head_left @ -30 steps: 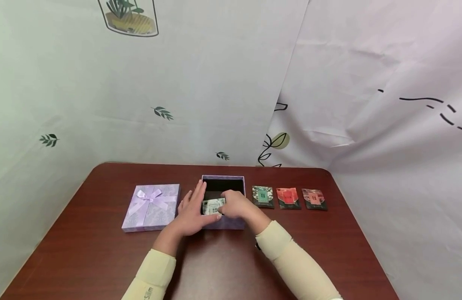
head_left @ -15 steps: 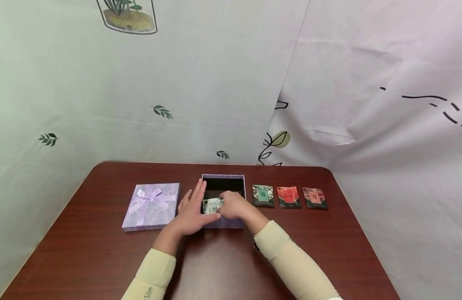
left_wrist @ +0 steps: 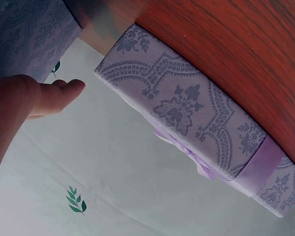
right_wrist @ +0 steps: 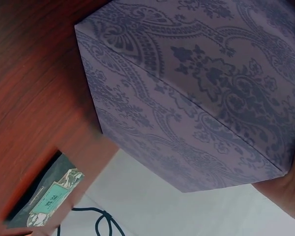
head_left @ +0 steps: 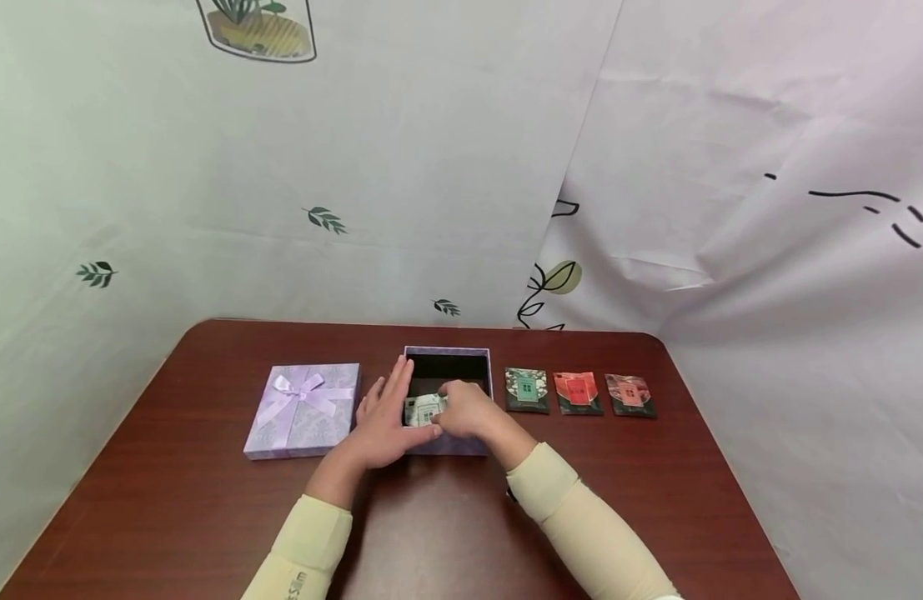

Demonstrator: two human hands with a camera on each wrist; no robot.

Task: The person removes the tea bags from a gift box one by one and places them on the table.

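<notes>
Beside the straight-fingered left hand (head_left: 383,425), the right hand (head_left: 469,409) pinches a pale rectangular sachet (head_left: 423,409) inside a lilac patterned box (head_left: 453,446), seemingly seating it; finishing calls for gentle release.

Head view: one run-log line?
left hand: at rectangular purple patterned box | right hand: holds white-green printed sachet inside | purple ribboned lid: off

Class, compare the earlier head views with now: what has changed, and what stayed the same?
The right hand has shifted slightly left, covering a little more of the pale packet inside the box. No new grasp or release shows. The left hand, lid and three other packets stayed put.
</notes>
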